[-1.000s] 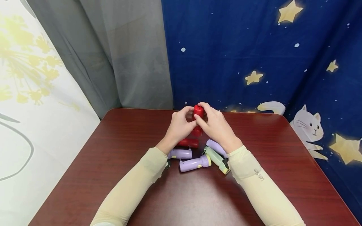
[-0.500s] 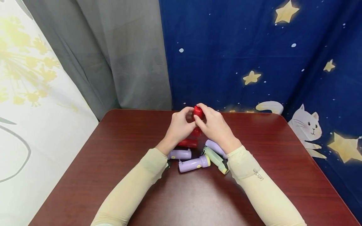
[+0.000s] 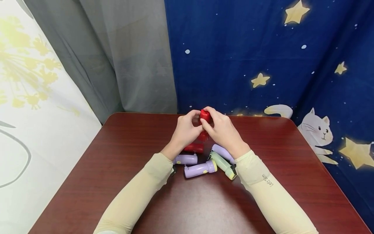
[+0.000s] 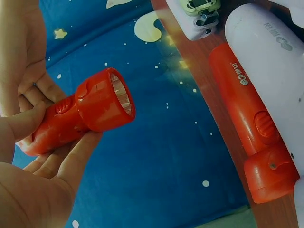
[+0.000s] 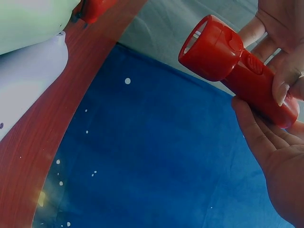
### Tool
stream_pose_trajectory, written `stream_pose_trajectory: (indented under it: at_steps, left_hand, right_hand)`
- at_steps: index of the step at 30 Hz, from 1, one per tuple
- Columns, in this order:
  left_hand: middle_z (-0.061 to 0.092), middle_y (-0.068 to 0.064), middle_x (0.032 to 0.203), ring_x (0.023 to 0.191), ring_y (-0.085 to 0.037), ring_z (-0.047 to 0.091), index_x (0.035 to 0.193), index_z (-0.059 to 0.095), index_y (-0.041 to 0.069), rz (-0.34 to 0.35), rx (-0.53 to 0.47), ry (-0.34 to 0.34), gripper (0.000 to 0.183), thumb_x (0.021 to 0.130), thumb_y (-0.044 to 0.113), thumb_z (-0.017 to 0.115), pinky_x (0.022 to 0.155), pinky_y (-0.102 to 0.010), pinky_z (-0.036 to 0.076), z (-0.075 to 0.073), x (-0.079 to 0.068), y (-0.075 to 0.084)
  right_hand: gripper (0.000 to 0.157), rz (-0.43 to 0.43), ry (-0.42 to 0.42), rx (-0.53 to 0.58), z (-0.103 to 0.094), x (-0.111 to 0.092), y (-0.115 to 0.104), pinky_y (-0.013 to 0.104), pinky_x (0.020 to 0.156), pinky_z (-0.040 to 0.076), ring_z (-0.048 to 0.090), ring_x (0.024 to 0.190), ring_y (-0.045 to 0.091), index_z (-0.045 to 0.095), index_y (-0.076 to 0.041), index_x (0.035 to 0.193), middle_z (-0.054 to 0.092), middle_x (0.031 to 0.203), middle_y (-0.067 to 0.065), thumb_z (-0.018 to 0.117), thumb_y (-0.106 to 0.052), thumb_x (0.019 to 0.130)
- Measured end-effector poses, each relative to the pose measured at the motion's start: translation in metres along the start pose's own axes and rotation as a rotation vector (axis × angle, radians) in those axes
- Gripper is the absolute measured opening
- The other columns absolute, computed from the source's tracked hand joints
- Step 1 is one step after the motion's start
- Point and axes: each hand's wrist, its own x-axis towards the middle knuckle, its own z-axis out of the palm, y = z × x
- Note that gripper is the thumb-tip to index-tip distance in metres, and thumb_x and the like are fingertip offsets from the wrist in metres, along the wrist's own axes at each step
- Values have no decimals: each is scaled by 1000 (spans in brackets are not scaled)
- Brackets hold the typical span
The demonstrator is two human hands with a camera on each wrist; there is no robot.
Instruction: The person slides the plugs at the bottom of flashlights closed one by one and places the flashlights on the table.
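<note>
In the head view a red flashlight (image 3: 205, 115) stands upright between both hands over the table's far part. The left hand (image 3: 187, 128) grips its left side, and the right hand (image 3: 220, 126) holds it with fingers at the top end and thumb across the front. Seen from the left wrist, the flashlight (image 4: 76, 114) has its lens end pointing down toward the table, with a ridged switch on the barrel. Fingers of both hands wrap the barrel in the right wrist view, where the lens head (image 5: 209, 47) sticks out past them.
A second red flashlight (image 3: 194, 148) lies under the hands. Near it lie lilac flashlights (image 3: 200, 170) and a pale green one (image 3: 223, 165) beside the right wrist. Beyond the far edge of the brown table (image 3: 140, 126) hang grey and blue curtains (image 3: 222, 58).
Both hands keep nearly the same hold on the red flashlight. The head view shifts slightly. The lying flashlights have not moved.
</note>
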Motion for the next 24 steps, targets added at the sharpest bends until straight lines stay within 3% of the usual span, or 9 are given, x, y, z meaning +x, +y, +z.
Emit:
stream_pose_trajectory:
  at_steps: [24]
  left_hand:
    - [81, -15, 112, 99, -26, 79, 123, 71, 1, -2, -28, 15, 37, 90, 13, 83, 90, -39, 66, -1, -1, -1]
  right_hand:
    - [40, -47, 33, -9, 2, -1, -4, 43, 82, 67, 77, 85, 31, 56, 0, 135, 76, 112, 22, 70, -19, 104]
